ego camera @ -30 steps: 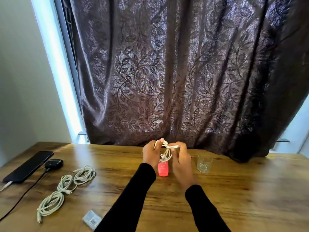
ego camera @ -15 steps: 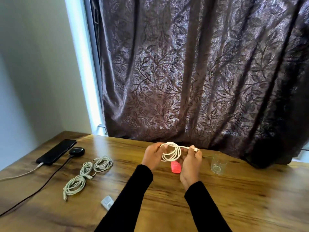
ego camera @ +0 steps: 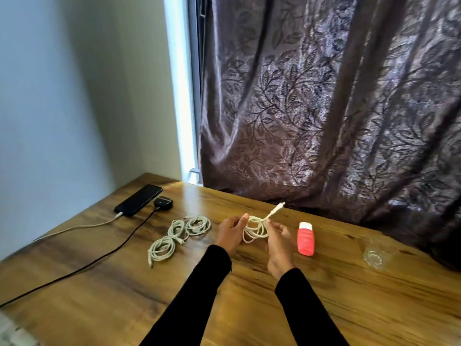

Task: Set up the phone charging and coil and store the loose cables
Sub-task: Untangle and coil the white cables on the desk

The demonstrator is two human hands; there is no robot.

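I hold a small coil of white cable (ego camera: 255, 229) just above the wooden table (ego camera: 349, 295). My left hand (ego camera: 230, 233) grips the coil's left side. My right hand (ego camera: 278, 242) pinches its right side, and the plug end (ego camera: 278, 209) sticks up and away to the right. Three coiled white cables (ego camera: 179, 233) lie on the table left of my hands. At the far left corner a black phone (ego camera: 138, 199) lies flat with a white charging cable (ego camera: 79, 227) plugged into its near end.
A small black case (ego camera: 163, 203) with a black cord (ego camera: 99, 258) sits beside the phone. A pink-red bottle (ego camera: 305, 238) lies right of my hands. A clear glass (ego camera: 374, 254) stands further right. A dark patterned curtain (ego camera: 324, 108) hangs behind the table.
The view has swung left, so the phone and coils sit nearer the centre. My hands keep the coil, and its plug end now points up and away.
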